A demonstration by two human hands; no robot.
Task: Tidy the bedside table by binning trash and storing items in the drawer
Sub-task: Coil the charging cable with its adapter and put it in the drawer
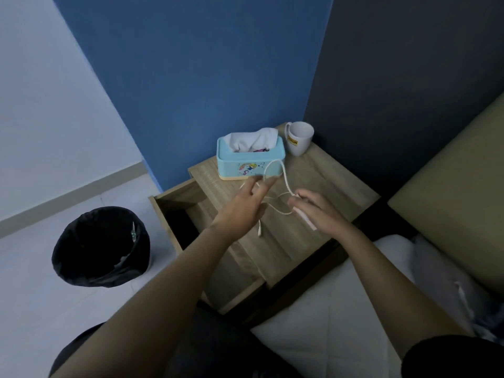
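Both forearms reach in over the bed (313,309) toward the worktop (321,184). The left hand (242,205) is spread, fingers extended, with a loop of the white cable (285,177) draped over its fingertips. The right hand (317,210) is curled, pinching the cable's other run between thumb and fingers, with a pale pink flat item (306,221) against its palm; what that item is cannot be told. One cable plug hangs free over the worktop's front part. The drawer (174,211) stands open at the worktop's left edge. A black-lined bin (102,246) sits on the floor left of the drawer. At the worktop's rear edge stands a blue tissue box (249,159), and a white mug (298,137) occupies the rear corner, just beside the box.
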